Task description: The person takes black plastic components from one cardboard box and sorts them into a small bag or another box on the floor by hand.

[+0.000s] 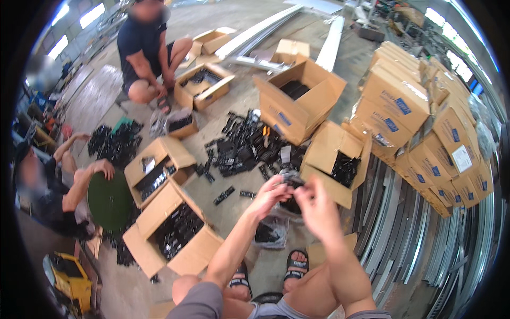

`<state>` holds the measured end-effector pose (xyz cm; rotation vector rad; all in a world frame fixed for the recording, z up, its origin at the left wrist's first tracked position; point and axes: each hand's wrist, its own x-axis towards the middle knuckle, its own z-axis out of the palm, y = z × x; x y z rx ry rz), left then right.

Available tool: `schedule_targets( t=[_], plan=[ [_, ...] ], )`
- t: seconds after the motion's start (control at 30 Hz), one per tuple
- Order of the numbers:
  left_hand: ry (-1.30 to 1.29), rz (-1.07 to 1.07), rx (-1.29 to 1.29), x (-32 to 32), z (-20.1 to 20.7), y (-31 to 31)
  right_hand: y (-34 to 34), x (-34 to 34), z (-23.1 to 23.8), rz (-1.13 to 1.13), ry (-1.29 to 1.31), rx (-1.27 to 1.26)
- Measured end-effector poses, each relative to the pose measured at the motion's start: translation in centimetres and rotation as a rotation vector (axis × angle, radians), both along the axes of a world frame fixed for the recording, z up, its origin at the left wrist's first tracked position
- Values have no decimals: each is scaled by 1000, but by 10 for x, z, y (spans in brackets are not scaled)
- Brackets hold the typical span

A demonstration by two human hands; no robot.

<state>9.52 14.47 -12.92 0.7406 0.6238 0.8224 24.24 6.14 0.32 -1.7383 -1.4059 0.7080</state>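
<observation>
In front of me, my left hand (271,196) has its fingers closed round a small black part (291,180), whose exact kind I cannot make out. My right hand (317,206) meets it from the other side, fingertips pinched at the same part and slightly blurred. Below the hands, a clear plastic bag (280,234) with black pieces lies on the floor just ahead of my sandalled feet. Beyond them spreads a heap of black parts (241,143). Single black pieces (224,195) lie loose to the left of my hands.
Open cardboard boxes holding black parts stand left (139,234), right (313,186) and behind the heap (287,116). Stacked cartons (393,101) and long metal profiles (393,223) fill the right. Two people sit at the left, one touching a green round board (109,199).
</observation>
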Motion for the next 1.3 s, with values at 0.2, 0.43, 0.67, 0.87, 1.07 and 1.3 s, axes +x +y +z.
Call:
schedule_targets(
  t=[0.2,0.43,0.67,0.87,1.07,1.3],
  plan=[
    [-151,-392,182,34,45,-21,5,35,-8,-31,469,-58],
    [1355,-92,473,-44,-80,68,4,51,0,-259,939,-65],
    [1900,51,351,-157,-213,51,1,30,10,-185,1186,-312],
    [2005,-8,328,-187,-241,38,-7,13,19,-87,1164,-317],
    [1788,47,310,-173,-215,43,-11,20,16,50,1013,-290],
    [692,8,303,-109,-67,73,-3,12,1,-31,765,-177]
  ],
)
